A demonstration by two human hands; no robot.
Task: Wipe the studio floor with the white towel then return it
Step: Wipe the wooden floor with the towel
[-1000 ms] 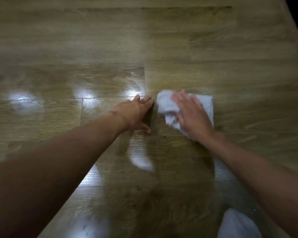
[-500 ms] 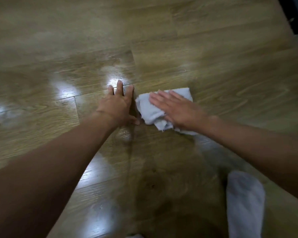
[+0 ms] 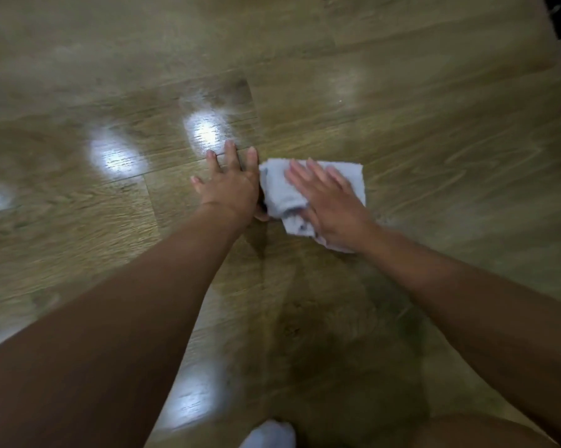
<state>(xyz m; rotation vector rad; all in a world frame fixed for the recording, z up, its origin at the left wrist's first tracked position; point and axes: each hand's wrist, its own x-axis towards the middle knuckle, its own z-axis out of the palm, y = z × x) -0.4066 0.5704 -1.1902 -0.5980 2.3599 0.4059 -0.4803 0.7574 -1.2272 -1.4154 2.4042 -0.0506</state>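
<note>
You're mid-wipe: right hand, fingers flat, presses the white towel to the floor, left hand splayed beside it; next, sweep onto unwiped boards.

Both bare forearms reached forward, almost straight. The left hand lay palm down, fingers straight and slightly spread. The right hand lay just beside it, palm down, fingers straight, angled toward the left.

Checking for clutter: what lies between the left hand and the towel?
Head view: only a shadowed sliver of floor separates the left hand from the white towel.
</note>
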